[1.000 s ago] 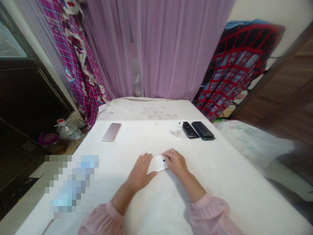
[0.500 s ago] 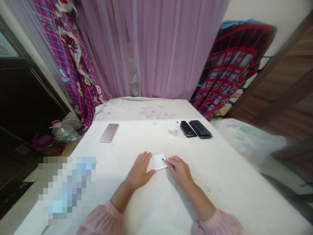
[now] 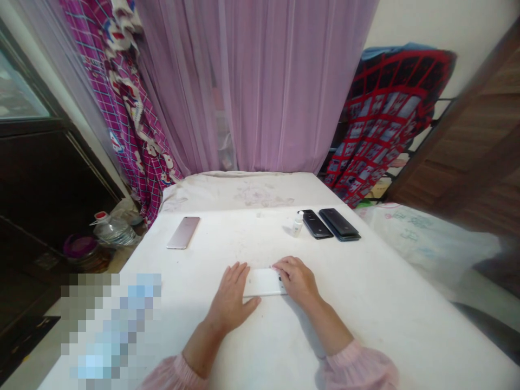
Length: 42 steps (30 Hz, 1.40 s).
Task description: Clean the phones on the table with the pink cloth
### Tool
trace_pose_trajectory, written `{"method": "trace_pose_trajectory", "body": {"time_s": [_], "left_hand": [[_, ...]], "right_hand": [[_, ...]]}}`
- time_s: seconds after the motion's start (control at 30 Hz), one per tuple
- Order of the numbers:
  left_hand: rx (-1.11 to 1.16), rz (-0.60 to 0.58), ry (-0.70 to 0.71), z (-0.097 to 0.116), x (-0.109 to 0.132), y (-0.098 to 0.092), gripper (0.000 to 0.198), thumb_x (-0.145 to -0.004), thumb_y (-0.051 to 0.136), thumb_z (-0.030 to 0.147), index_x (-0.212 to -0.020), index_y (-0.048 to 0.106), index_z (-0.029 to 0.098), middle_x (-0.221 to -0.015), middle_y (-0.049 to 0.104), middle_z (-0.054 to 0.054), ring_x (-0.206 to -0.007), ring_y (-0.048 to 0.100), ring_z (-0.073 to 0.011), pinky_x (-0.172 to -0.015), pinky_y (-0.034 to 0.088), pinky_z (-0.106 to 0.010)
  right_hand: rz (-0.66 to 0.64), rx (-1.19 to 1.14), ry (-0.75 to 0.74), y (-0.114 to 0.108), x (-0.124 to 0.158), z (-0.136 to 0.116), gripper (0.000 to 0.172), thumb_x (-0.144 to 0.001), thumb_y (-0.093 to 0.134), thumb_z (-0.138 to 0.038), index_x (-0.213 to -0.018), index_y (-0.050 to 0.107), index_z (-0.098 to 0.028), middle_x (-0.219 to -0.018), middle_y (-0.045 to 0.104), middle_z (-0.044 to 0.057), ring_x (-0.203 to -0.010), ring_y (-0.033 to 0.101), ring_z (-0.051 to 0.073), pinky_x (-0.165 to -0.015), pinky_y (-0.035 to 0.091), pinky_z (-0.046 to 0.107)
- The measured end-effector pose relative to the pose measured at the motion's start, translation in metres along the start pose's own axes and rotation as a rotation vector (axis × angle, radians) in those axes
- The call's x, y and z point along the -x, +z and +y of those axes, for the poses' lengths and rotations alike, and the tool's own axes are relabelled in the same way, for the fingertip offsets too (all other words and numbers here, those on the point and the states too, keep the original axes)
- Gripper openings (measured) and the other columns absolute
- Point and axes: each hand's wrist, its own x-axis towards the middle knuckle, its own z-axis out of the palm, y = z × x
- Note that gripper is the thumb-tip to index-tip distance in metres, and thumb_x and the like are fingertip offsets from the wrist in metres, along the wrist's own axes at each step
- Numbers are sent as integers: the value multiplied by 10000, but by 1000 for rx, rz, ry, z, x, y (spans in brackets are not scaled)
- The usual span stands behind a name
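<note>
Thumb spread from fingers, your left hand covers one end of the white phone; your right hand, fingers bunched, touches the other, any pinch unclear.

The person before me wears the camera on the head: from the near side it looks forward and down over the white cloth-covered worktop, bare hands close, sheer purple fabric curtain far.

White phone, ends out of sight behind the hands
</note>
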Motion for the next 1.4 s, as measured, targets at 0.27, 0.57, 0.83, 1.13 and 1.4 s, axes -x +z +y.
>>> {"method": "trace_pose_trajectory", "body": {"time_s": [0.27,0.57,0.83,1.13,1.4], "left_hand": [[18,-47,-29,-1,-2,-3,593,-864,553,388,-1381,377,157,-1423,466,-168,-1367,351,-323,-1113,263,-600],[19,-120,-60,1,-6,-8,574,-855,573,369,-1361,405,157,-1449,438,-158,-1384,323,-306,-1133,230,-566],[38,-208,-77,4,-10,-17,599,-842,571,345,-1375,394,135,-1475,405,-141,-1407,276,-290,-1150,195,-544],[79,-183,-142,12,-10,-24,577,-821,607,375,-1338,438,179,-1475,412,-123,-1403,288,-272,-1156,182,-533],[68,-177,-121,9,-10,-20,560,-826,608,388,-1328,448,199,-1474,418,-107,-1403,289,-272,-1156,184,-538]], "right_hand": [[11,-40,-164,4,7,-4,302,-858,464,-99,-920,720,-245,-921,663,48,-890,558,193,-783,472,305],[15,-120,-249,-2,41,-3,321,-869,441,-77,-943,712,-233,-908,648,60,-881,563,189,-766,486,302],[60,-28,-111,6,2,-4,315,-819,468,-63,-876,731,-226,-875,651,47,-861,566,187,-792,474,288],[105,-126,-174,6,45,-8,314,-851,443,-104,-918,722,-232,-876,655,59,-865,576,190,-779,488,302],[69,-34,-43,11,5,-3,311,-814,467,-96,-869,741,-232,-870,652,49,-853,586,188,-786,476,298]]}}
